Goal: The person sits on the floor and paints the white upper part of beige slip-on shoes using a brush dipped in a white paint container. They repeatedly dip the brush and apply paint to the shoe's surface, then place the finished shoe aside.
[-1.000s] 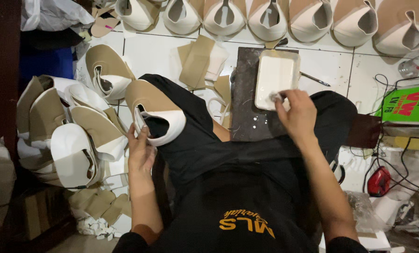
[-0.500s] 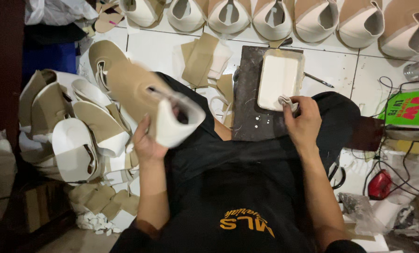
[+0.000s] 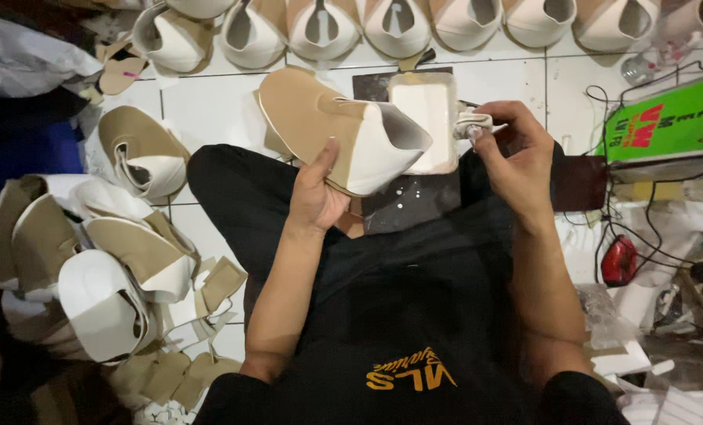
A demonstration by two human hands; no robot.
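My left hand (image 3: 317, 195) grips a tan and white shoe upper (image 3: 337, 130) and holds it up over my lap, its open end pointing right. My right hand (image 3: 516, 153) is closed on a small white cloth applicator (image 3: 471, 123), just right of the upper's opening. Behind the upper lies a white rectangular tray (image 3: 426, 110) on a dark board (image 3: 402, 206). I sit on a white tiled floor in black clothes.
A pile of tan and white shoe uppers (image 3: 107, 260) lies at my left. A row of uppers (image 3: 414, 24) lines the far edge. A green box (image 3: 666, 118), cables and a red object (image 3: 620, 260) sit at the right.
My left hand lifted the shoe upper from the pile and swung it right, up in front of the tray. My right hand left the tray with the applicator and came toward the upper.
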